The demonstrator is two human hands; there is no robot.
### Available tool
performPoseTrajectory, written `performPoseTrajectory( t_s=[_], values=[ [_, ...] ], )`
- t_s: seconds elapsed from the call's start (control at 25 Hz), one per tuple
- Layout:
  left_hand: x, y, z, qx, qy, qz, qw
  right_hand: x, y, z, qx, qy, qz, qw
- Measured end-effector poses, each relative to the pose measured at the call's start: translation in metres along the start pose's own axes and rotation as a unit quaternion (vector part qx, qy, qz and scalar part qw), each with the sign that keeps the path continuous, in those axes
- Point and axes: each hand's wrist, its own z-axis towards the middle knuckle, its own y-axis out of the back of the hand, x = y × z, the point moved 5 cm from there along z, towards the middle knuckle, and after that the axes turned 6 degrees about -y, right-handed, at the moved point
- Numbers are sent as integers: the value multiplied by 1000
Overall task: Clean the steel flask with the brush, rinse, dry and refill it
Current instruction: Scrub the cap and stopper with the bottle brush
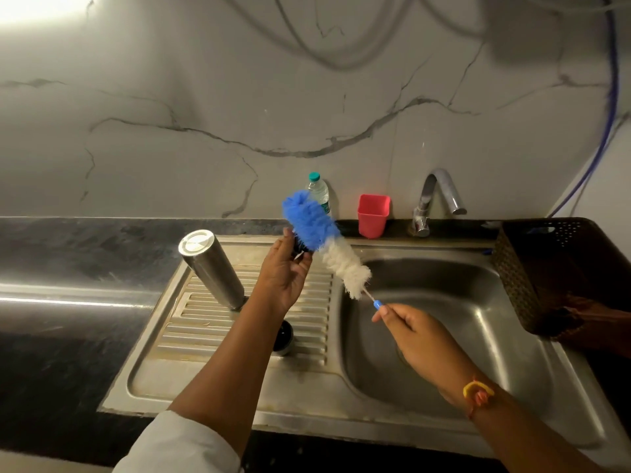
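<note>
The steel flask (211, 268) stands upside down and tilted on the ribbed drainboard (191, 322), mouth down. A bottle brush (317, 230) with blue and white bristles is held slanted in the air over the sink's left edge. My right hand (416, 336) pinches its small blue handle tip. My left hand (285, 278) grips a small dark piece at the brush's blue end, just right of the flask. A black cap (285, 334) lies on the drainboard, partly hidden under my left forearm.
The steel sink basin (444, 302) lies under my right hand, with the tap (440, 196) behind it. A red cup (373, 215) and a plastic water bottle (319, 192) stand at the wall. A dark woven basket (546, 268) sits at the right.
</note>
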Motion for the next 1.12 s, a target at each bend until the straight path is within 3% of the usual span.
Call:
performPoseTrajectory(
  t_s=[0.08,0.28,0.4,0.92,1.12],
  values=[
    [8,-9,-8,15,7,30,999,7,4,12,-20,3,12,1000],
    [-17,-11,3,-45,-44,2,998,-24,1,-3,-27,-14,-13,999],
    [-19,-8,4,-53,-52,57,996,-23,7,-5,-53,-5,9,999],
    [-10,-13,-8,25,-18,113,993,-5,-5,19,-60,27,-12,998],
    [-12,-14,-8,32,-59,202,977,4,-1,25,-77,54,-67,993]
  ],
)
